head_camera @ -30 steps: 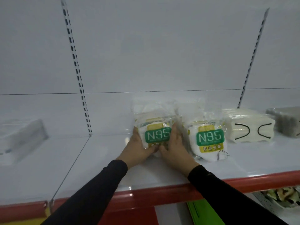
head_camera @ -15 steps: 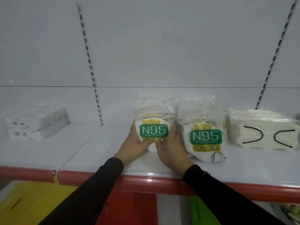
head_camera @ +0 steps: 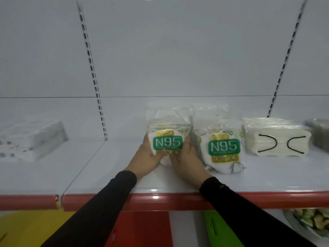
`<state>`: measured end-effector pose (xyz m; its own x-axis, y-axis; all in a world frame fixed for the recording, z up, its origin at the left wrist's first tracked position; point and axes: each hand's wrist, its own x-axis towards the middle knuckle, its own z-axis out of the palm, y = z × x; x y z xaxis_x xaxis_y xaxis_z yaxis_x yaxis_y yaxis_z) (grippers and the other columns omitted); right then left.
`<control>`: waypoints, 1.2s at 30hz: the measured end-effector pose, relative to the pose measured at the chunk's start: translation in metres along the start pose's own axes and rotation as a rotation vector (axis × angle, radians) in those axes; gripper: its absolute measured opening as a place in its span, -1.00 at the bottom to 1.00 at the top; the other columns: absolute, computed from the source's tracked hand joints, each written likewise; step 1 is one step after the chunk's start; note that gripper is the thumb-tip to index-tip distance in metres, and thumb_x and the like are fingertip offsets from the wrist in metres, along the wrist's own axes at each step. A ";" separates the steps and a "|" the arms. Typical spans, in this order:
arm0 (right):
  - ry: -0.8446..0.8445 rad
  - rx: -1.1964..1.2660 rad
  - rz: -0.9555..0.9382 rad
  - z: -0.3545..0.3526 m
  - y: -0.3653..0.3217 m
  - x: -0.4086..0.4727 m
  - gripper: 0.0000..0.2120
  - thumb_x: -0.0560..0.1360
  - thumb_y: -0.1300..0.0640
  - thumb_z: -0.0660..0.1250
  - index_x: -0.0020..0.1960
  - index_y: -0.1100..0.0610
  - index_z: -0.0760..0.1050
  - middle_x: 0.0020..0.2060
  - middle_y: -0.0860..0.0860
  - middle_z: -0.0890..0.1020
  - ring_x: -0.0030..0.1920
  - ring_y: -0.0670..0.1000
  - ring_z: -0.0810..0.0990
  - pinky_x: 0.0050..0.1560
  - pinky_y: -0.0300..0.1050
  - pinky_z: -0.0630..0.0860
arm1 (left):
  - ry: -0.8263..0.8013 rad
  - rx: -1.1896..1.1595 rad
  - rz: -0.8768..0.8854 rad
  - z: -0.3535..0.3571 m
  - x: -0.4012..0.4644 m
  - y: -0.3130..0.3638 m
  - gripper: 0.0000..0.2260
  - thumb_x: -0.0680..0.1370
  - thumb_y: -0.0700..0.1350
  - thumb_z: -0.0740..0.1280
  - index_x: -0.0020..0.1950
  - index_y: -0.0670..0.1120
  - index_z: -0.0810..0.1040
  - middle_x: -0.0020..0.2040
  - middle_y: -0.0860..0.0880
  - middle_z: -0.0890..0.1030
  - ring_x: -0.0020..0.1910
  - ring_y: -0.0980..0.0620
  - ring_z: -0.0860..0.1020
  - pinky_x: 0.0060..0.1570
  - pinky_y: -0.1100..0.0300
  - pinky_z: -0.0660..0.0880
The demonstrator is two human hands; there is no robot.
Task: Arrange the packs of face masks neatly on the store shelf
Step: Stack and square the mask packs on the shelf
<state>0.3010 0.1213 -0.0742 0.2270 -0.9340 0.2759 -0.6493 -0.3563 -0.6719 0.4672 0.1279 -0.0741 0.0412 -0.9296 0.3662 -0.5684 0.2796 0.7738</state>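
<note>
- Head camera: left hand (head_camera: 145, 158) and right hand (head_camera: 187, 158) grip an N95 mask pack (head_camera: 168, 138) from either side, upright on the white store shelf (head_camera: 106, 168).
- Second N95 pack (head_camera: 222, 148) stands just beside it, right.
- White mask bundle (head_camera: 276, 138) lies farther right.

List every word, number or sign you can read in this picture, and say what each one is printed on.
"N95": green label of the mask pack held between the left hand and right hand.
"N95": green label of the second mask pack beside it.
Small line under each "N95", yellow strips and round icons: too blurred to read.
</note>
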 end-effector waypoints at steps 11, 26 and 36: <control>0.138 -0.187 -0.279 -0.026 0.000 -0.039 -0.23 0.60 -0.10 0.23 0.60 0.19 -0.10 0.59 0.08 -0.01 0.58 0.00 -0.06 0.46 -0.28 -0.09 | 0.044 0.084 -0.069 -0.013 -0.009 0.002 -0.54 0.50 0.13 0.39 0.29 0.03 0.31 0.13 0.09 0.57 0.12 0.08 0.57 0.03 0.14 0.54; 0.247 -0.107 -0.030 -0.133 0.111 -0.028 -0.05 0.45 -0.31 0.31 0.60 0.10 -0.05 0.54 0.09 0.16 0.54 0.04 0.11 0.49 -0.02 0.17 | 0.036 0.339 0.111 0.074 -0.041 0.102 -0.33 0.58 0.16 0.27 0.57 -0.09 0.10 0.42 -0.05 0.36 0.39 0.01 0.32 0.20 0.30 0.20; -0.055 -0.020 -0.140 -0.135 0.149 0.012 -0.16 0.48 -0.27 0.33 0.56 0.02 -0.02 0.41 -0.13 0.26 0.47 -0.11 0.21 0.45 -0.08 0.21 | 0.096 0.200 -0.062 0.143 -0.008 0.104 -0.04 0.48 -0.13 0.46 0.60 0.03 -0.22 0.22 0.02 0.53 0.08 0.08 0.56 -0.03 0.25 0.39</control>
<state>0.1086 0.0603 -0.0784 0.3550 -0.8756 0.3276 -0.6226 -0.4828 -0.6158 0.2901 0.1302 -0.0706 0.1539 -0.9137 0.3760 -0.7132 0.1606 0.6823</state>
